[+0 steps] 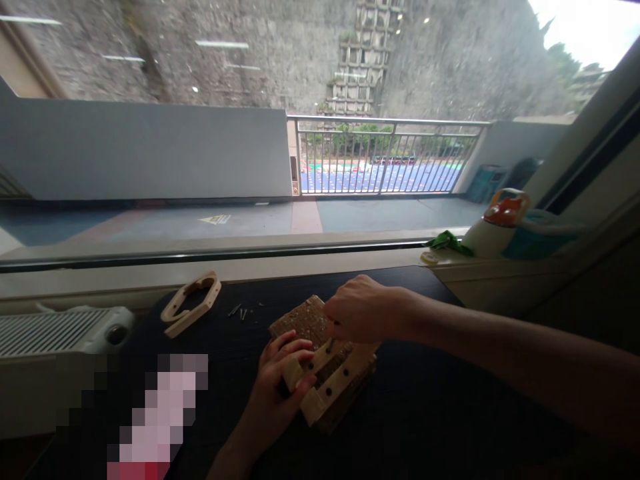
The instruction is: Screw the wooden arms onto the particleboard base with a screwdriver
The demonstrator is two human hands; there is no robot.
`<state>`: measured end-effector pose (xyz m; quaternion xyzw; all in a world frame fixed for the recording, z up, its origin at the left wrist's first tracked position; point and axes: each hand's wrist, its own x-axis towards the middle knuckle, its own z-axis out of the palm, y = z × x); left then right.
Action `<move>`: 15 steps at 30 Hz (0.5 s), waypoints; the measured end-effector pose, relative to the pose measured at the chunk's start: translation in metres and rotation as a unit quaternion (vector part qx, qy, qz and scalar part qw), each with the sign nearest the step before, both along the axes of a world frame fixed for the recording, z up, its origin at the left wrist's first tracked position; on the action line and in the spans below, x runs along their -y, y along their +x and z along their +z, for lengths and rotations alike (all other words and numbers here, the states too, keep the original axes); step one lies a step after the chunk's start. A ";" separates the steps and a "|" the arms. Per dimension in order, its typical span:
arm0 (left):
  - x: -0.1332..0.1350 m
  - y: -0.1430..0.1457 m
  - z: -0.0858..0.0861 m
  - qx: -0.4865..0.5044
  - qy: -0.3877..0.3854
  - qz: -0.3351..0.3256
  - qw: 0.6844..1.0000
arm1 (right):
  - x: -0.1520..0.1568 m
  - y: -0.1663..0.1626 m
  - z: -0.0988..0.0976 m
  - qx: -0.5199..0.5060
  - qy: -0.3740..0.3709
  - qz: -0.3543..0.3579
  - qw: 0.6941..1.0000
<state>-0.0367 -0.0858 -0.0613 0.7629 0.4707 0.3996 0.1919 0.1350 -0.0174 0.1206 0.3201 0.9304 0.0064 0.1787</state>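
A light wooden piece with two parallel bars and dark round holes (339,385) lies tilted over rough brown board-like blocks (303,321) on the dark table. My left hand (280,377) grips its near-left end, with the thumb on the wood and the fingers spread over the far side. Over the far part of the same piece is my right hand (357,310), closed like a fist, and what it holds is hidden. Just below its fingers a small metal shaft (331,345) stands at one bar.
On the dark table (250,283) a curved wooden frame (213,298) lies at the left, with several screws (243,314) beside it. A white and orange container (493,230) and a green cloth (447,241) rest on the window sill. A radiator (60,330) is at left.
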 end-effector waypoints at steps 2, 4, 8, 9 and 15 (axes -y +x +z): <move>0.000 0.000 0.000 0.003 0.000 0.001 1.000 | 0.004 0.000 0.006 0.000 0.001 -0.004 1.000; 0.001 0.001 0.001 0.005 0.000 0.002 1.000 | 0.007 0.001 0.013 -0.015 0.006 0.000 1.000; 0.001 0.000 0.003 0.003 -0.006 0.000 1.000 | 0.010 0.004 0.017 -0.013 -0.002 0.040 0.999; 0.001 0.000 0.003 0.004 -0.007 -0.001 1.000 | 0.009 0.005 0.015 -0.015 -0.004 0.057 0.998; -0.003 -0.001 0.000 0.018 -0.026 -0.019 0.999 | -0.002 0.015 -0.017 -0.087 0.042 0.056 0.994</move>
